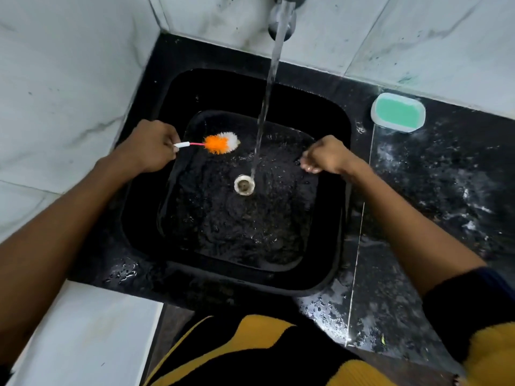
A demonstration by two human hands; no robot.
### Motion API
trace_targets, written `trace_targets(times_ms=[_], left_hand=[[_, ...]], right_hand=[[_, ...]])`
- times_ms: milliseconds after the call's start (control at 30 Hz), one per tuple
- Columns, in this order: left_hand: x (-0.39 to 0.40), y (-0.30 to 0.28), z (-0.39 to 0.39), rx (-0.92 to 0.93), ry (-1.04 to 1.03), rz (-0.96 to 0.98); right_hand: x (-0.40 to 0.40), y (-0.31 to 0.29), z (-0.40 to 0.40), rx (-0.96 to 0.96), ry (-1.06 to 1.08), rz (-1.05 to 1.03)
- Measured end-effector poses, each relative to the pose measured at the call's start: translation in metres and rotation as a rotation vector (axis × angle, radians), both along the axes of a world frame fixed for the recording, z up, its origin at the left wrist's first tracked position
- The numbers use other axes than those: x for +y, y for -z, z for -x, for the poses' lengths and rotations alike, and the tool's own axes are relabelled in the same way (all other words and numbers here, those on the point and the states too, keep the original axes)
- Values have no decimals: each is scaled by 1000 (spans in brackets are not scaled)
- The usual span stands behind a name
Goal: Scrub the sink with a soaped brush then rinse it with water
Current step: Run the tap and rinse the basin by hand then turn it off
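Observation:
A black square sink [145, 218] is set in a dark stone counter, with a pale drain [244, 185] at its middle. Water [271, 79] runs from the tap [289, 0] at the top and lands beside the drain; the sink floor is wet. My left hand [150, 144] grips the handle of a small brush [221, 142] with orange and white bristles, held over the sink's left side. My right hand [324, 156] hovers over the sink's right side, fingers curled, with nothing visible in it.
A green soap bar in a pale dish [398, 112] sits on the wet counter [432, 190] at the back right. White marble-look tile walls [69, 65] close in the left and back. The counter's front edge is near my yellow-and-black clothing.

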State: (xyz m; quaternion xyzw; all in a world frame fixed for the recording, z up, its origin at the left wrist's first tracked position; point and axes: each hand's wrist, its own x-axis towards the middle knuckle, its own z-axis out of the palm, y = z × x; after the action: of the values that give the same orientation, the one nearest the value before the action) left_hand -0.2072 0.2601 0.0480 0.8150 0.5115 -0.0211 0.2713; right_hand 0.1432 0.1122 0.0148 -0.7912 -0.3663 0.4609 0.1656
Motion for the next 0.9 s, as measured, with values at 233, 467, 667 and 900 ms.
trace_targets(times_ms=[233, 467, 667, 900], left_hand=[[-2, 0, 2, 21, -36, 25], [3, -3, 7, 34, -26, 3], [5, -5, 7, 31, -42, 11], [8, -12, 8, 26, -14, -21]], right_hand=[[45, 35, 82, 1061, 801, -9], [70, 44, 106, 1164, 814, 59], [60, 29, 54, 1391, 1087, -199], [32, 47, -15, 1259, 1610, -602]])
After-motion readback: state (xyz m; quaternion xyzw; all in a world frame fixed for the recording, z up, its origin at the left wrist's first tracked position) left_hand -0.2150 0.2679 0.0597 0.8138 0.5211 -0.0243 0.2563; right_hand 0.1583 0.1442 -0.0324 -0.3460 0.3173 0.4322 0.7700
